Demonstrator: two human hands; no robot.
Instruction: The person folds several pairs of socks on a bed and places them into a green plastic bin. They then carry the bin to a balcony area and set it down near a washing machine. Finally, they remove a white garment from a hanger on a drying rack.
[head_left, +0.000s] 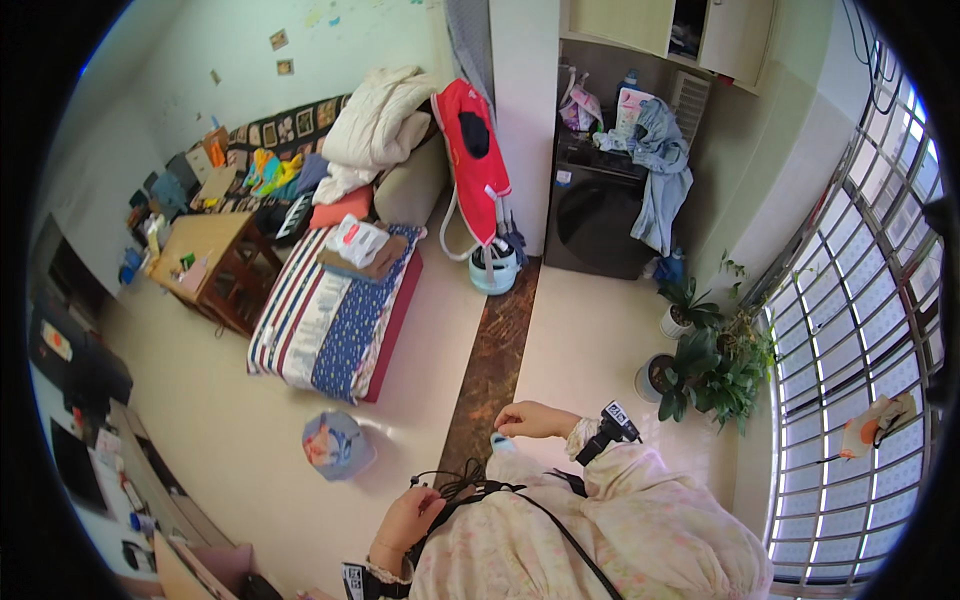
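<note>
My left hand (408, 520) is low in front of me, beside my waist. Its fingers are curled together near a black strap and a bundle of black cable (462, 482), and I see nothing in them. My right hand (538, 420) is held forward over the dark floor strip, fingers bent in and thumb close to them, with nothing visible between. A black band with a small tag (612, 430) circles the right wrist, and a similar tag (355, 580) shows at the left. Just below the right fingers is the light blue tip of a slipper (500, 441).
A bed-like seat with a striped and starred cover (320, 320) stands ahead left, a lidded bin (338, 445) nearer. Potted plants (700, 365) line the right, by a barred window (850, 330). A dark washing machine (597, 222) and a red vacuum-like appliance (470, 150) are ahead.
</note>
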